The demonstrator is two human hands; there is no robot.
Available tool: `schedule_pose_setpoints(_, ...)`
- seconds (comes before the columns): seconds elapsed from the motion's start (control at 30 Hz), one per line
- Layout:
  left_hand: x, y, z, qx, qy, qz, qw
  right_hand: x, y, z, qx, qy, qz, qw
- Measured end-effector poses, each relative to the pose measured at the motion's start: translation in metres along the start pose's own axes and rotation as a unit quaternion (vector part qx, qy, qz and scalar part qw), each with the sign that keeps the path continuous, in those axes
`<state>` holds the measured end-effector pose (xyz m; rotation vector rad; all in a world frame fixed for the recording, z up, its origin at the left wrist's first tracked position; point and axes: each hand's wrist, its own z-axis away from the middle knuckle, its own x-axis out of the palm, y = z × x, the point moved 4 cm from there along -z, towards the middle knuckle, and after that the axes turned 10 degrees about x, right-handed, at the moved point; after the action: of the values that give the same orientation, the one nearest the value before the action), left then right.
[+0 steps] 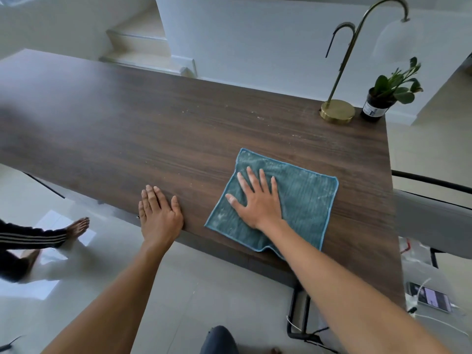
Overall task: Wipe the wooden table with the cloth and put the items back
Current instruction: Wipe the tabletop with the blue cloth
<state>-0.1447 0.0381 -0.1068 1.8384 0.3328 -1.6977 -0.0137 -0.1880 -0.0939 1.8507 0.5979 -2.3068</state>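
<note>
Dark wood-grain bench [158,129], seen from above, running from far left to near right, with pale specks scattered over its right half. Teal cloth [304,198], blue-edged and dusted with white, lies spread flat on the bench near its near edge, right of centre; one near corner is folded under. Right hand [258,200] rests palm-down on the left part of the cloth, fingers [251,178] straight and spread wide, pressing the fabric and gripping nothing. Left hand [159,213] lies palm-down on bare wood at the near edge, just left of the cloth and apart from it, fingers straight and close together, holding nothing. Brass lamp [337,111], with a round base and curved stems, stands at the far right corner. Potted plant [378,103], in a dark labelled pot, stands just right of the lamp base. A phone [431,300] lies on the floor at near right.
</note>
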Motion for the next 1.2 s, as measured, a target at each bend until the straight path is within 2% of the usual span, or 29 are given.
schedule_pose_setpoints(0.2,-0.001,0.001,0.002,0.002,0.004,-0.001,1.0,-0.01,0.068,0.006,0.058,0.037,0.001,0.998)
schedule_pose_setpoints(0.33,0.0,0.001,0.002,0.001,0.007,0.001,1.0,0.0,0.08,0.044,0.065,0.061,0.002,0.996)
schedule_pose_setpoints(0.43,-0.001,0.003,0.002,0.001,0.011,0.003,1.0,0.012,0.058,0.072,0.053,0.072,0.006,0.996)
schedule_pose_setpoints(0.57,-0.002,0.002,0.004,0.002,0.01,0.023,1.0,0.029,-0.011,0.084,-0.031,0.057,0.019,0.998)
schedule_pose_setpoints(0.7,-0.004,-0.002,0.004,0.013,0.007,0.024,1.0,0.032,-0.07,0.051,-0.085,0.012,0.028,0.996)
schedule_pose_setpoints(0.8,-0.005,-0.008,0.0,0.023,0.0,0.014,1.0,0.025,-0.084,0.011,-0.11,-0.015,0.031,0.993)
schedule_pose_setpoints(0.93,-0.012,-0.021,-0.01,0.033,-0.001,0.008,0.999,0.008,-0.062,-0.032,-0.1,-0.01,0.014,0.995)
schedule_pose_setpoints(1.03,-0.016,-0.032,-0.022,0.025,-0.02,0.012,0.999,-0.003,-0.021,-0.051,-0.051,0.0,0.019,0.999)
schedule_pose_setpoints(1.2,-0.017,-0.042,-0.035,0.008,-0.012,0.015,1.0,-0.005,0.033,-0.026,-0.004,0.032,0.022,0.999)
